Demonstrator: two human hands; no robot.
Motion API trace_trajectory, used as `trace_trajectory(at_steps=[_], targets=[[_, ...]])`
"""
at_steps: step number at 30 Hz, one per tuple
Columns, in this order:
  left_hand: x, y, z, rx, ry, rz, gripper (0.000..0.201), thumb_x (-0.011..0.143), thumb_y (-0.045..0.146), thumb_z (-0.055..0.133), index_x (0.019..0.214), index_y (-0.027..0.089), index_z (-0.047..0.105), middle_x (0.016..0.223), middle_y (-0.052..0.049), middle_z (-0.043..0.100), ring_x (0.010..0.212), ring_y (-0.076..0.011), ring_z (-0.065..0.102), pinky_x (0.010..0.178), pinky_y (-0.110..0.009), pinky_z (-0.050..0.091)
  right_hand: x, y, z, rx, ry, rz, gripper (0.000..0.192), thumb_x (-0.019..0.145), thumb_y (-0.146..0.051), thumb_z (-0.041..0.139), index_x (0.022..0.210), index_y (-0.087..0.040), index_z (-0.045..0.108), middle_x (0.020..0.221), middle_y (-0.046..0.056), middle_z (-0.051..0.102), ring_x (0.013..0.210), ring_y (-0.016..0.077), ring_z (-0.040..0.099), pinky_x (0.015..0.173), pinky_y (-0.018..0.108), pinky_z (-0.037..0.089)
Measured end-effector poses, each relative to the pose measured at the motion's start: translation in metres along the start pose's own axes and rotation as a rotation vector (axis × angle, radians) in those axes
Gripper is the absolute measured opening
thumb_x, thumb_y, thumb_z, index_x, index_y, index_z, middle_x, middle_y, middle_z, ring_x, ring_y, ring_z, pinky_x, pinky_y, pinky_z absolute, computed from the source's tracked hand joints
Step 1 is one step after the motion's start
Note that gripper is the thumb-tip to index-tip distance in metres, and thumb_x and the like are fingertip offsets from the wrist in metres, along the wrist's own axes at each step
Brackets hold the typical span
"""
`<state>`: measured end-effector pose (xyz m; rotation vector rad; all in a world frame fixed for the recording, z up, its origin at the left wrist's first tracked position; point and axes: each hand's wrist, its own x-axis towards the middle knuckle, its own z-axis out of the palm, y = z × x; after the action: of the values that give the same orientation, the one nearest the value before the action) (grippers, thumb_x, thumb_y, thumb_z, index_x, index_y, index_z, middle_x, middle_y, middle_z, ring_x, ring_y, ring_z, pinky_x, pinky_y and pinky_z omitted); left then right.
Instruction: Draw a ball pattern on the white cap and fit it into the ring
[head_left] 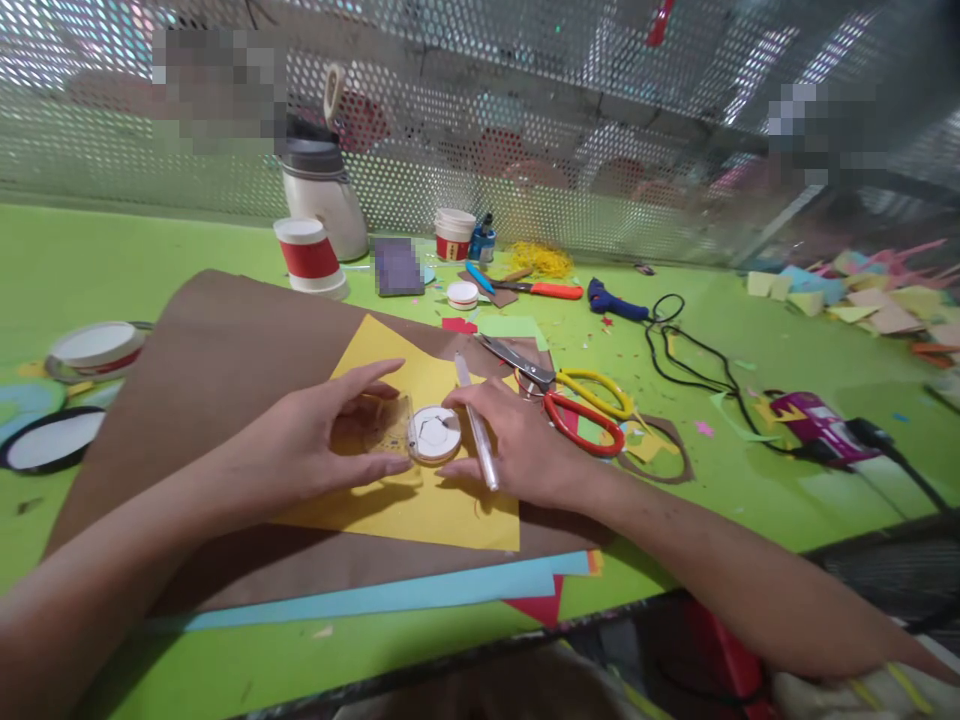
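My left hand [330, 440] lies on a yellow paper sheet [420, 505] and grips a clear plastic holder [390, 430] joined to a round white tape roll [435, 432]. My right hand [517, 440] holds a white pen [476, 430] upright between its fingers, with fingertips touching the roll's right side. The yellow sheet rests on a large brown paper sheet [202, 390] on the green table [750, 470].
Red and yellow scissors [577, 400] lie just right of my right hand. A blue glue gun [615, 302], a black cable [697, 350] and a pink glue gun [817, 428] sit to the right. Red-and-white cups [309, 255], lids [94, 348] and paper scraps [862, 295] surround the area.
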<state>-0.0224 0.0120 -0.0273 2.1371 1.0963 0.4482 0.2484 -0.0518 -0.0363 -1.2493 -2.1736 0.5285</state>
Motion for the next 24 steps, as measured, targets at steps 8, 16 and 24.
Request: trace_trajectory(at_steps=[8, 16, 24], targets=[[-0.003, 0.006, -0.011, 0.098, -0.016, 0.009, 0.105, 0.072, 0.077, 0.078, 0.162, 0.033, 0.050, 0.136, -0.009, 0.079, 0.122, -0.0405, 0.075, 0.109, -0.057, 0.061, 0.006, 0.005, 0.010, 0.048, 0.000, -0.016, 0.045, 0.087, -0.026, 0.087, 0.126, -0.021, 0.063, 0.126, 0.013, 0.076, 0.113, 0.0304, 0.068, 0.098, 0.049, 0.056], [-0.004, -0.002, -0.008, 0.272, -0.001, 0.121, 0.085, 0.078, 0.064, 0.079, 0.154, 0.033, 0.058, 0.138, -0.009, 0.077, 0.121, -0.0432, 0.073, 0.104, -0.058, 0.060, 0.010, 0.014, -0.002, 0.137, -0.070, -0.104, 0.041, 0.088, -0.023, 0.086, 0.124, -0.020, 0.067, 0.122, 0.011, 0.078, 0.110, 0.0270, 0.068, 0.098, 0.044, 0.057], [-0.005, 0.017, -0.001, 0.433, -0.096, 0.141, 0.070, 0.083, 0.050, 0.071, 0.145, 0.020, 0.067, 0.138, -0.019, 0.071, 0.122, -0.0418, 0.070, 0.107, -0.054, 0.056, 0.008, 0.021, -0.023, 0.173, -0.082, -0.054, 0.049, 0.088, -0.029, 0.087, 0.132, -0.023, 0.066, 0.141, 0.012, 0.072, 0.129, 0.0284, 0.068, 0.113, 0.049, 0.054]])
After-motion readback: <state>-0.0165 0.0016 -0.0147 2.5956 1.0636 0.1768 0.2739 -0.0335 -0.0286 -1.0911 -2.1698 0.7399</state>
